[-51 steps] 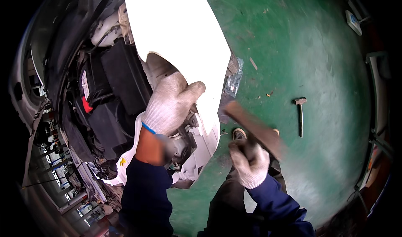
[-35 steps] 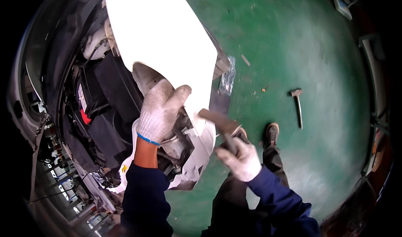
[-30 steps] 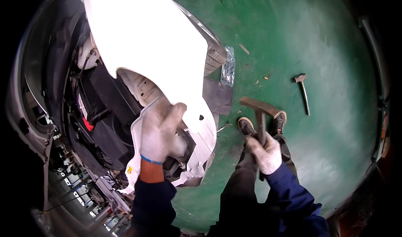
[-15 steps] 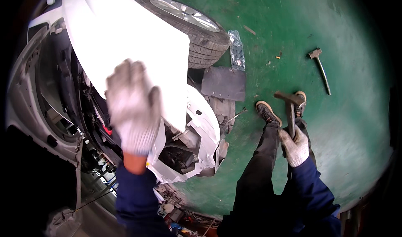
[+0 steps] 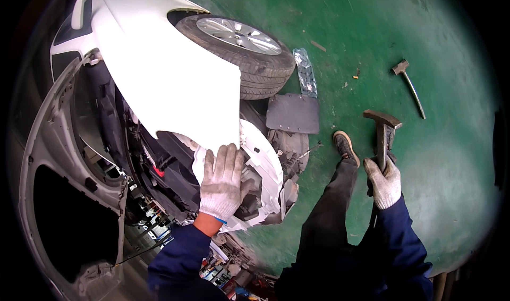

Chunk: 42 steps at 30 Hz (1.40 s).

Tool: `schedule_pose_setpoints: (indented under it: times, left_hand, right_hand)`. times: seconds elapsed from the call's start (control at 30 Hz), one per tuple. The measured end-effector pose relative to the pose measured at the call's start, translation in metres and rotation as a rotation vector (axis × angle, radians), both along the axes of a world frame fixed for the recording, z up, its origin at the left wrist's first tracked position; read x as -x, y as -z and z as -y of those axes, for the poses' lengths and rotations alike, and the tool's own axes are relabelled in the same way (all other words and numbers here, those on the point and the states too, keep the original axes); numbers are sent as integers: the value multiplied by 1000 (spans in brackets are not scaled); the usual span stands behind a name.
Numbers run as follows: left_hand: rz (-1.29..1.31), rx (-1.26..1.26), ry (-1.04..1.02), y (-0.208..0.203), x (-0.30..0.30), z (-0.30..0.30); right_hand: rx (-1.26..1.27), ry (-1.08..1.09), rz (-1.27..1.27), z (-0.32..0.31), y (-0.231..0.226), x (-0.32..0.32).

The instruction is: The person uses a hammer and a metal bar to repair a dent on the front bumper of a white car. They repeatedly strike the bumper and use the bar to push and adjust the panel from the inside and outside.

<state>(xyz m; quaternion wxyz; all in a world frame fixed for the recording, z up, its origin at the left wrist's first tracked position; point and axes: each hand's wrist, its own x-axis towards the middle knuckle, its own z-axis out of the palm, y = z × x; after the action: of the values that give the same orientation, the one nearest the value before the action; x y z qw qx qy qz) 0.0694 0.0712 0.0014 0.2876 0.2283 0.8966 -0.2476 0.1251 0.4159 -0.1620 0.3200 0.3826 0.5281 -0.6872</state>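
My left hand (image 5: 222, 177), in a soiled white knit glove, lies with its fingers stretched out at the front tip of the car's white fender (image 5: 186, 88). Its fingertips reach the fender's lower edge. Below and beside it is the white headlight surround (image 5: 270, 168), with an open cavity inside. My right hand (image 5: 383, 181), gloved the same way, is wrapped round the handle of a hammer (image 5: 383, 120). The hammer's rusty, long head points up, away from the car, above my legs.
The raised hood (image 5: 45, 136) stands at the left beside the engine bay. A wheel (image 5: 244, 56) sits under the fender, near a grey flap (image 5: 293, 113) and a clear plastic packet (image 5: 305, 72). A second hammer (image 5: 409, 86) lies on the green floor (image 5: 446, 157). My shoe (image 5: 346, 144) is nearby.
My left hand has moved from over the fender's middle down and right to its front tip. The hammer in my right hand has shifted slightly right. The view has shifted too.
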Motion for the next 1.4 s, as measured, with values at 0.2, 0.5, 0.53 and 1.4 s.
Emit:
schedule_pose_setpoints:
  times: [0.2, 0.5, 0.53, 1.4]
  left_hand:
    - [-120, 129, 61, 3, 82, 9]
    - [-178, 46, 46, 14, 63, 37]
    - [-236, -34, 84, 15, 55, 36]
    - [-803, -1181, -699, 37, -55, 14]
  right_hand:
    - [-87, -10, 64, 3, 0, 1]
    - [-16, 87, -5, 58, -15, -2]
    - [-10, 94, -34, 64, -16, -3]
    - [-164, -119, -196, 164, -81, 21]
